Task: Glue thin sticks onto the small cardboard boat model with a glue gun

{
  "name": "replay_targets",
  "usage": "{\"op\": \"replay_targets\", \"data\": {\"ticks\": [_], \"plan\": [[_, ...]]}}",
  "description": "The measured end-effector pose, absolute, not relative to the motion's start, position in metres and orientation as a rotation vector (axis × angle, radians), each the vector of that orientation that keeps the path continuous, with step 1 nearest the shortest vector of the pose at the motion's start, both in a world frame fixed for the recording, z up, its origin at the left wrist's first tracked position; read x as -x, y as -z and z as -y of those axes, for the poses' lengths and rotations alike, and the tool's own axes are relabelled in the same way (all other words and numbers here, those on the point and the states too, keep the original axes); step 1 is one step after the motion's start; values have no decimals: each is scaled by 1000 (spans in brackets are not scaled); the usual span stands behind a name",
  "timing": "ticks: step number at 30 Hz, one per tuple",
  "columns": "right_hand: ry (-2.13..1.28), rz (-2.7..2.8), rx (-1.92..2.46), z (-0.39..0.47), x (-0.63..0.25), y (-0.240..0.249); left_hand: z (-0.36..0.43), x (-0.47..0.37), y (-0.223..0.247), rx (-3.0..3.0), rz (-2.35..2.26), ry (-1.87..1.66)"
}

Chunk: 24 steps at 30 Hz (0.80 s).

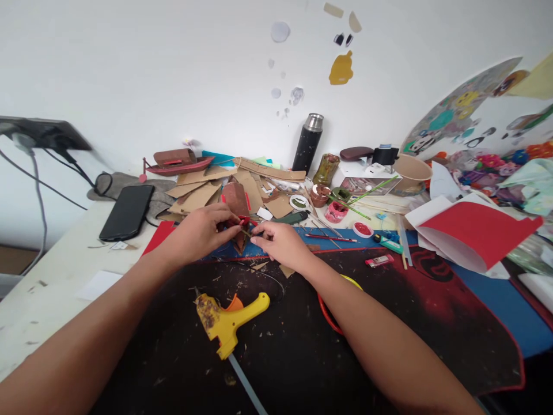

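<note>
Over the near edge of the blue mat, my left hand point(209, 231) and my right hand point(280, 242) meet with bent, pinching fingers. Between their fingertips runs a short, thin greenish stick point(246, 233). Right under the fingers is a small brown and red crafted piece with a pointed end point(239, 246), partly covered by my hands; its full shape is hidden. Just behind my hands stands a brown folded cardboard piece with red edges point(235, 199). Nearer to me, a yellow glue gun point(231, 320) lies on the black mat with a glue stick in its back.
Cardboard scraps point(194, 199) and a red-brown model boat point(181, 163) lie behind. Paint jars point(336, 212), a black thermos point(308, 144) and brushes stand right of them. A phone point(127, 213) is at left. A tape roll point(328, 314) lies under my right forearm.
</note>
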State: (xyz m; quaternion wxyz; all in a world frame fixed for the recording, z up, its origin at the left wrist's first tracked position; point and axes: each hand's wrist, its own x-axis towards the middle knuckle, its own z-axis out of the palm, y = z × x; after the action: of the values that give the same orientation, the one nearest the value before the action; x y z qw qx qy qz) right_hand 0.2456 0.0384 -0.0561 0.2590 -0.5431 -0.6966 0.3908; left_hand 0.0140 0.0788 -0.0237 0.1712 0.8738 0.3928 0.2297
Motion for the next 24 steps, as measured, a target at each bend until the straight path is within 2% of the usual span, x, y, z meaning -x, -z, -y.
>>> {"op": "replay_targets", "data": {"ticks": [24], "plan": [[-1050,1879,1476,-37,-244,55,-78,-15,19,-2488,-1082,-631]]}}
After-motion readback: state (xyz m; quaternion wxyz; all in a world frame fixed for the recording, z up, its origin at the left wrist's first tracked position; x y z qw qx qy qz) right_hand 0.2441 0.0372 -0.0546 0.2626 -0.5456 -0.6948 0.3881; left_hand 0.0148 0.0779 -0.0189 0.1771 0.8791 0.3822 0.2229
